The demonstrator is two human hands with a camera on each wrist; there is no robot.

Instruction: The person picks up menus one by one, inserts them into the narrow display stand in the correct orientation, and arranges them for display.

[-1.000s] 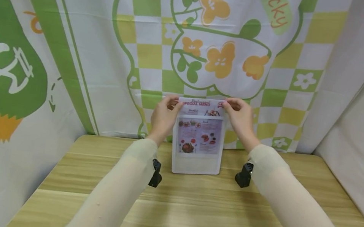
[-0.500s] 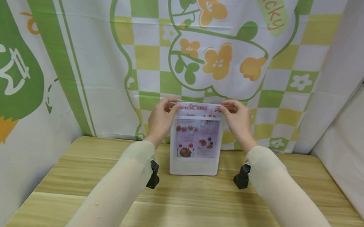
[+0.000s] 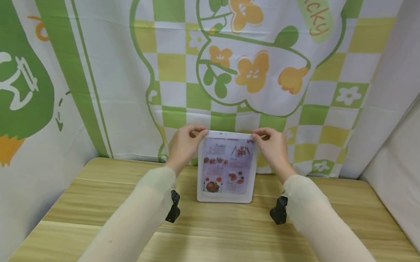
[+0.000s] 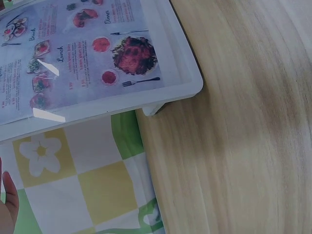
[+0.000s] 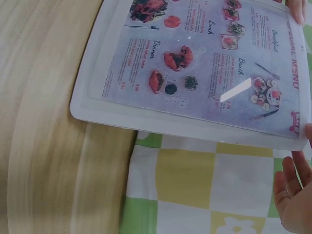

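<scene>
A white-framed menu stand stands on the wooden table, leaning back slightly. Behind its clear front sits a printed menu sheet, headed "SPECIAL MENU" in the right wrist view, with its top edge just under the frame's upper rim. My left hand pinches the stand's upper left corner, and my right hand pinches the upper right one. The right wrist view has the right hand with its thumb at the corner and its other fingers behind. Only a little of the left hand enters the left wrist view.
Close behind the stand hangs a checked, flowered curtain. More printed cloth walls the left and right sides. The wooden table stretches toward me. A small foot juts from the stand's back.
The menu sheet has slid down into the stand; its heading, which stuck out above the frame, is now level with the upper rim. Both hands have moved down with it to the stand's top corners.
</scene>
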